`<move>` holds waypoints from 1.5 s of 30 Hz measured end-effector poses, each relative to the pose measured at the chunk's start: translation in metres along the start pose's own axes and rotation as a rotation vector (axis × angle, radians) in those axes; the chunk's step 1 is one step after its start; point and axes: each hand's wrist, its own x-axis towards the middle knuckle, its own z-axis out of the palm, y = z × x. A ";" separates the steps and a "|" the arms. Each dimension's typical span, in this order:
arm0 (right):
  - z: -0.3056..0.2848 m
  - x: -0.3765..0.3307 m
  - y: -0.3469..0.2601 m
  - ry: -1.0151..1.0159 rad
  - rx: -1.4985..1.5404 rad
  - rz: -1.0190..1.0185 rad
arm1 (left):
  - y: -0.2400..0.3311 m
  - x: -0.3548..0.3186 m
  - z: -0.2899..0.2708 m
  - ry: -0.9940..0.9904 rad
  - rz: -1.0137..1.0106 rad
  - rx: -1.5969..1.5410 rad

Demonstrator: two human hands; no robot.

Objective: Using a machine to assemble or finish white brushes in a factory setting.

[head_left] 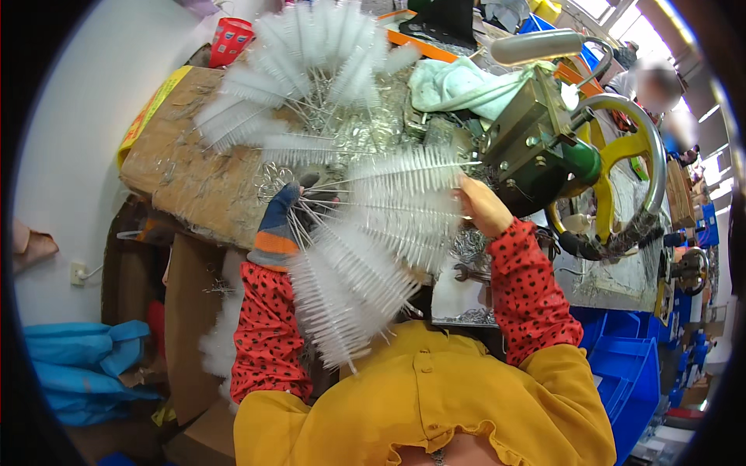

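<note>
My left hand (pixel 280 216), in a dark blue, orange and grey glove, is closed around the twisted wire stems of several white bristle brushes (pixel 361 268). Their bristled ends fan out to the right and down toward my body. My bare right hand (pixel 485 205) is at the far end of the uppermost brush (pixel 404 169) in this fan, its fingers closed on the tip; part of the grip is hidden. That brush's wire end points at a green and grey metal machine (pixel 536 147) with a yellow-spoked handwheel (pixel 622 167).
Another fan of white brushes (pixel 291 66) lies on the cardboard-covered bench (pixel 175 155). A pale green cloth (pixel 458 87) and a lamp (pixel 536 46) are behind the machine. Below it are a wrench (pixel 466 272) and wire scraps. Blue bins (pixel 625 365) stand at the right; people are in the background.
</note>
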 end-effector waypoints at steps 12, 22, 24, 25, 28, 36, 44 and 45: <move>0.084 0.012 -0.024 0.164 -1.505 -0.846 | -0.012 0.021 0.018 -0.112 -0.011 0.002; 0.065 -0.027 -0.060 0.134 -1.138 -0.960 | -0.003 0.046 -0.012 0.234 -0.018 0.101; 0.036 -0.070 -0.078 0.274 -1.101 -1.182 | 0.015 0.034 -0.001 0.185 0.034 0.172; 0.015 -0.093 -0.082 0.355 -1.143 -1.197 | 0.026 0.027 0.005 0.148 0.009 0.208; -0.047 -0.137 -0.078 0.949 -1.313 -1.124 | 0.024 0.031 0.022 0.082 -0.088 0.297; -0.118 -0.149 -0.030 1.217 -0.570 -0.820 | -0.002 0.076 0.026 0.134 -0.189 0.324; -0.158 -0.176 -0.092 0.978 -0.630 -0.632 | 0.023 0.117 0.037 0.032 -0.181 0.445; -0.161 -0.177 -0.110 0.876 -0.622 -0.599 | 0.021 0.121 0.038 0.028 -0.156 0.448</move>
